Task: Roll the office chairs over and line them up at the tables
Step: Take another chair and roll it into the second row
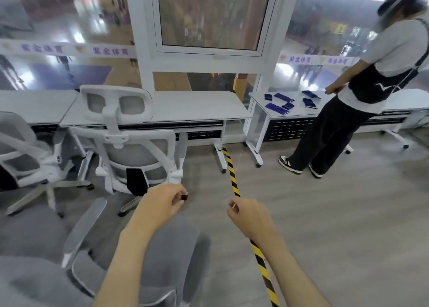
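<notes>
A white mesh office chair with a headrest stands pushed up to the middle white table, its back toward me. A second white chair sits at the left table. Right below my arms is a grey chair seat with a grey armrest. My left hand hovers just behind the middle chair's lower right frame, fingers loosely curled, holding nothing. My right hand hangs free over the floor, fingers loosely bent and empty.
A person stands at the right table, which carries several blue pieces. Yellow-black striped tape runs across the grey floor from the table leg toward me. Glass partitions back the tables. Open floor lies to the right.
</notes>
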Available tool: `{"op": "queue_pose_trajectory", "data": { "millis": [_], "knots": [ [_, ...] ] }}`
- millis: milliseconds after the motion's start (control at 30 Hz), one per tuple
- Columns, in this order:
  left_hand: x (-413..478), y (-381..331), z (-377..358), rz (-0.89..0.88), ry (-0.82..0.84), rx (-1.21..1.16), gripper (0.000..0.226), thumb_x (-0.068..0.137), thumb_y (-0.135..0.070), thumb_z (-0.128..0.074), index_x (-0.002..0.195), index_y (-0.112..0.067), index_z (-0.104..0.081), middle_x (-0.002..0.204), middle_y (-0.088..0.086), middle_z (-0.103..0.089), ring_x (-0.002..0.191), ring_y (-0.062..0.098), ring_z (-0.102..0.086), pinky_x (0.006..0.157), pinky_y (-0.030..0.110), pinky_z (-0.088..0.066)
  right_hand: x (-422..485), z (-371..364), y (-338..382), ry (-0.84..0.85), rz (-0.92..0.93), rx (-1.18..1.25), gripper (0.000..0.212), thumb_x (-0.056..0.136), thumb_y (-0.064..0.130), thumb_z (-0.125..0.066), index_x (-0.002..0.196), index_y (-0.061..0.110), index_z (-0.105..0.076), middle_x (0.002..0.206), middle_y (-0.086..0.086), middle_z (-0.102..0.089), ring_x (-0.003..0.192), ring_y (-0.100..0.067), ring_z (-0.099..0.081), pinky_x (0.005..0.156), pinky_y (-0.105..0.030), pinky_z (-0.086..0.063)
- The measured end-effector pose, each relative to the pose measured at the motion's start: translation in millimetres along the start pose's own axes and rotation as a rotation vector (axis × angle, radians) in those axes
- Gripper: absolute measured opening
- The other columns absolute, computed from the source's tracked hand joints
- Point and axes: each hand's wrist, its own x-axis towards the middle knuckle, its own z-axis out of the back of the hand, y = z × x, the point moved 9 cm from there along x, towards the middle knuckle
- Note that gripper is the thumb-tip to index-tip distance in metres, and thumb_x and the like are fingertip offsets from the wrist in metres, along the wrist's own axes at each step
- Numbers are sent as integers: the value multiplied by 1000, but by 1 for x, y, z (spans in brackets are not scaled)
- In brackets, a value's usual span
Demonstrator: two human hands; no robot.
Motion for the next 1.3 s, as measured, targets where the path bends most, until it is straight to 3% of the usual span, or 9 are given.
{"op": "queue_pose_trajectory", "data": {
  "millis": [167,333,467,600,733,833,967,1200,1300],
  "knots": [
    [63,10,-23,32,-72,-83,16,88,-20,-69,102,-29,-69,89,-12,-68,83,9,-65,75,37,-57,82,-22,-14,84,55,-43,22,99,38,-49,95,25,-66,84,4,-71,76,-19,-63,65,-37,-56],
    [110,24,-22,151,-85,-75,14,93,-20,-66,105,-27,-70,88,-20,-62,82,5,-62,79,30,-53,154,-25,-5,166,137,-25,20,99,37,-49,96,25,-65,88,4,-71,78,-22,-65,66,-37,-56],
    [145,41,-29,253,-72,-16,15,96,-26,-62,109,-30,-67,98,-15,-68,87,5,-63,78,24,-50,218,-26,-3,190,214,17,19,100,37,-50,94,27,-65,90,6,-73,81,-21,-67,70,-35,-55],
    [180,61,-39,380,-51,-3,17,98,-28,-58,113,-31,-65,104,-13,-67,90,6,-61,83,30,-52,281,-33,-2,209,324,37,19,100,36,-51,95,26,-67,92,6,-72,84,-20,-68,66,-31,-50],
    [221,70,-40,487,-34,40,18,101,-30,-53,116,-32,-64,109,-13,-64,95,8,-60,88,30,-51,346,-37,-1,239,436,64,25,101,37,-49,94,19,-65,87,0,-70,79,-25,-66,73,-40,-57],
    [251,74,-22,559,-57,96,18,101,-31,-52,114,-34,-64,106,-15,-64,95,8,-59,83,29,-49,388,-37,1,281,513,92,26,100,37,-48,90,19,-64,83,1,-69,76,-24,-65,72,-40,-57],
    [270,90,14,688,-228,151,15,100,-31,-53,109,-34,-65,102,-17,-63,96,12,-62,81,34,-53,436,-39,16,348,623,102,27,99,35,-49,78,19,-53,78,-1,-64,77,-29,-62,70,-38,-53],
    [270,114,62,824,-541,200,13,98,-27,-58,104,-30,-70,97,-19,-61,92,8,-59,72,26,-45,502,-60,81,426,740,210,20,99,35,-49,99,22,-64,93,3,-70,84,-22,-65,75,-39,-56],
    [267,148,87,929,-744,90,13,97,-27,-61,106,-33,-69,102,-20,-60,90,7,-59,78,31,-50,518,-84,113,503,767,216,20,99,30,-48,112,24,-62,105,5,-67,93,-19,-63,80,-37,-54]
  ]
}}
